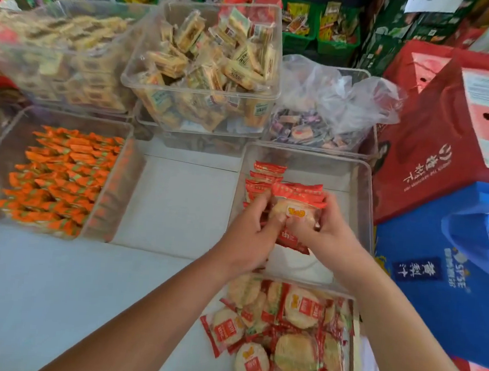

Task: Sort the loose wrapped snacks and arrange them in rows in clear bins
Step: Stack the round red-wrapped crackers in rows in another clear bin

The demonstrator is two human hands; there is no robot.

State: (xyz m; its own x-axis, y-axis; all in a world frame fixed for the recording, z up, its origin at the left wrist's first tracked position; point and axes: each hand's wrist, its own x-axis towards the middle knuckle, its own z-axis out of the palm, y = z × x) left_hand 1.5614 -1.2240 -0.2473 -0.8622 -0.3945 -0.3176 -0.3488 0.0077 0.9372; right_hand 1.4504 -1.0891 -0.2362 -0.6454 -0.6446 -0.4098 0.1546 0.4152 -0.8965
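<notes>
A small stack of red-and-white wrapped rice crackers (296, 209) is held upright inside a clear bin (361, 187) at centre right. My left hand (248, 232) grips the stack's left side and my right hand (323, 234) grips its right side. Behind the stack, a short row of the same crackers (264, 176) stands on edge against the bin's left wall. Near the bottom edge lies a loose pile of the same wrapped crackers (288, 333).
A clear bin of orange wrapped sweets (61, 178) sits at left. Behind stand bins of pale wafer packs (205, 63) and purple sweets under a plastic bag (313, 129). Red (443, 135) and blue (447, 286) cartons crowd the right side. White tabletop (175, 206) lies between the bins.
</notes>
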